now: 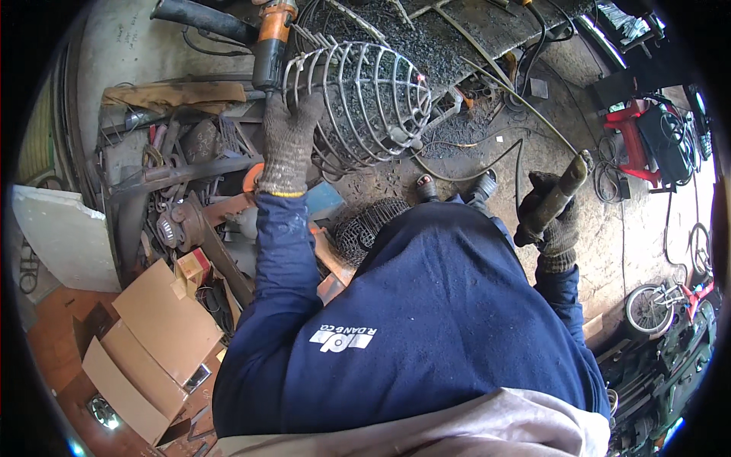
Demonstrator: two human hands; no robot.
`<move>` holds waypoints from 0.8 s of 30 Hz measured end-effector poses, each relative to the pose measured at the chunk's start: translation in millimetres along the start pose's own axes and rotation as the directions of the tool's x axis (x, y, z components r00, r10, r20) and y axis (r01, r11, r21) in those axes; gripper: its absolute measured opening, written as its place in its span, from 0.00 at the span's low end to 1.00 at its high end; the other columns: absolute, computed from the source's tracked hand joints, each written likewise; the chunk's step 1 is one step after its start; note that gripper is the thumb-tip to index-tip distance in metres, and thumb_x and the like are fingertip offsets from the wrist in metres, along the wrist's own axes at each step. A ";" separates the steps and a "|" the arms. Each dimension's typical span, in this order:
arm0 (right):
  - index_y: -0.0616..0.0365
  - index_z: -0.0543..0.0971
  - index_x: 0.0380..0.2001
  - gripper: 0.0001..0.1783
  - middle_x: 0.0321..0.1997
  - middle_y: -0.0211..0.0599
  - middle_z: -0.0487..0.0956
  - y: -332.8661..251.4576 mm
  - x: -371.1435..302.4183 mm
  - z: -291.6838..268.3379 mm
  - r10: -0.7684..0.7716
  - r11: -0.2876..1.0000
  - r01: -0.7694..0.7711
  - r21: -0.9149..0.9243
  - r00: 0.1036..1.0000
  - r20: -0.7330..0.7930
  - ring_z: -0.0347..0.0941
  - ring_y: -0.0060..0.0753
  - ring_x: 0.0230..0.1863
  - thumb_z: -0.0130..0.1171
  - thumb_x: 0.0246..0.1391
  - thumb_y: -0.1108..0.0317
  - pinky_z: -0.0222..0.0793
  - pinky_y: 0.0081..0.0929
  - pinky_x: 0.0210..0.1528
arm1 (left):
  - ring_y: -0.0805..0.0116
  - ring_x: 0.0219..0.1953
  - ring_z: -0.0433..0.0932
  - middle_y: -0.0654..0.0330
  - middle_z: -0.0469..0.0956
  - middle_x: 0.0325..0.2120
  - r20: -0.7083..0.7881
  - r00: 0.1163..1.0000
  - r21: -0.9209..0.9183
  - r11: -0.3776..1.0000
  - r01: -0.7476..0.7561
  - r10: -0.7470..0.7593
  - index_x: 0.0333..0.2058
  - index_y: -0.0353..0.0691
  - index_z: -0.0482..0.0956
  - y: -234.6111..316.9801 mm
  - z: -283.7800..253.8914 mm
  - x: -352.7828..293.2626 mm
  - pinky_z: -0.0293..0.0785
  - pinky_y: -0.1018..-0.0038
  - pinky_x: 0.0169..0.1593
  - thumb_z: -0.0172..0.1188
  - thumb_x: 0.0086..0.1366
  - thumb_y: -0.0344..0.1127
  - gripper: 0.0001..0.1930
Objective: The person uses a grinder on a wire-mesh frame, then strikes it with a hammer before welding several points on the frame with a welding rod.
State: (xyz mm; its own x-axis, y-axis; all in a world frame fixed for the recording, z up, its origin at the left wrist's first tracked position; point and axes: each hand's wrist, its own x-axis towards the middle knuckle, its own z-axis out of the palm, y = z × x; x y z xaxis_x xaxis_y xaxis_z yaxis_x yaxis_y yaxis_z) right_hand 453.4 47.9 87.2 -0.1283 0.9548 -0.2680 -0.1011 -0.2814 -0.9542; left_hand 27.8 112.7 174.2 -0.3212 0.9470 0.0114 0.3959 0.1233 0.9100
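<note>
Left hand [289, 141] gripped the mostly welded wire cage [365, 99], one joint glowing red, right hand [558, 225] fisted round the electrode holder [560, 194], held clear.

Bench [487, 30]: dark steel top, gritty with slag, running along the upper edge of view. On it: a domed wire cage [365, 99] at the near edge, thin rods [480, 49] lying across the top, an orange-bodied grinder [270, 38] at the left end. Floor [579, 175]: stained concrete, carrying black cables [472, 171] below the bench edge and an open cardboard box [152, 350] at lower left.
</note>
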 end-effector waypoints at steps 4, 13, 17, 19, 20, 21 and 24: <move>0.64 0.73 0.51 0.35 0.36 0.31 0.79 -1.3 -4.8 -3.3 0.014 1.000 -0.014 -0.018 1.000 -0.018 0.76 0.24 0.35 0.74 0.43 0.58 0.74 0.26 0.41 | 0.67 0.43 0.76 0.56 0.77 0.43 0.082 0.972 -0.021 0.975 0.223 -0.221 0.53 0.30 0.70 -4.7 -0.7 20.4 0.74 0.71 0.48 0.64 0.60 0.50 0.32; 0.63 0.73 0.51 0.34 0.39 0.33 0.79 -0.8 -14.0 -4.8 -0.034 0.996 0.033 0.087 0.999 0.009 0.76 0.24 0.36 0.74 0.43 0.60 0.74 0.25 0.42 | 0.65 0.46 0.73 0.56 0.76 0.44 0.005 0.998 0.199 0.978 0.067 -0.069 0.52 0.33 0.72 -12.0 -0.7 11.8 0.69 0.66 0.52 0.61 0.62 0.55 0.30; 0.63 0.72 0.54 0.51 0.33 0.27 0.76 1.1 -14.7 6.6 -0.095 0.995 0.097 0.004 0.982 -0.161 0.73 0.23 0.31 0.80 0.30 0.42 0.72 0.24 0.34 | 0.68 0.38 0.74 0.58 0.77 0.38 -0.126 0.992 0.612 0.785 0.095 -0.023 0.44 0.33 0.76 37.5 0.8 -13.8 0.72 0.69 0.44 0.62 0.62 0.52 0.25; 0.64 0.72 0.54 0.51 0.32 0.27 0.75 1.3 -16.8 2.4 -0.051 0.999 0.050 -0.010 0.988 -0.149 0.73 0.23 0.30 0.80 0.30 0.43 0.71 0.25 0.33 | 0.74 0.31 0.75 0.59 0.76 0.31 -0.253 0.913 0.514 0.844 -0.153 0.320 0.41 0.32 0.76 30.6 0.4 -26.6 0.73 0.76 0.38 0.61 0.64 0.43 0.17; 0.64 0.72 0.54 0.51 0.32 0.27 0.75 1.5 -18.6 0.0 -0.021 1.000 0.019 -0.018 0.989 -0.145 0.73 0.23 0.30 0.80 0.30 0.43 0.71 0.25 0.32 | 0.76 0.30 0.75 0.59 0.76 0.29 -0.272 0.867 0.376 0.876 -0.303 0.417 0.41 0.32 0.76 54.3 7.2 -41.8 0.73 0.78 0.37 0.60 0.65 0.41 0.16; 0.64 0.72 0.54 0.50 0.31 0.27 0.75 0.9 -19.0 -0.9 -0.016 1.000 0.015 -0.007 0.993 -0.120 0.72 0.23 0.29 0.79 0.32 0.44 0.71 0.25 0.32 | 0.69 0.39 0.75 0.56 0.76 0.36 -0.176 0.982 -0.461 0.876 -0.140 0.064 0.46 0.32 0.75 66.6 11.7 -66.6 0.73 0.70 0.47 0.60 0.65 0.37 0.16; 0.64 0.71 0.53 0.43 0.28 0.27 0.73 -6.5 -11.8 -2.7 0.001 0.999 0.003 0.053 0.996 -0.092 0.70 0.22 0.26 0.76 0.41 0.48 0.70 0.26 0.30 | 0.61 0.50 0.75 0.52 0.76 0.45 0.432 0.897 -0.794 0.509 0.332 0.090 0.51 0.33 0.74 56.5 23.4 -100.9 0.72 0.61 0.58 0.59 0.65 0.32 0.17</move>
State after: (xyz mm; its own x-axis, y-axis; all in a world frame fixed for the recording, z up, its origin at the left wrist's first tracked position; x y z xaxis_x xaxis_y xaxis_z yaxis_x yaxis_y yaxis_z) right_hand 458.2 38.8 96.2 -0.0368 0.9591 -0.2805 -0.1541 -0.2828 -0.9467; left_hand 102.7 31.0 214.9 0.1192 0.9890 -0.0871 -0.5883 0.1411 0.7962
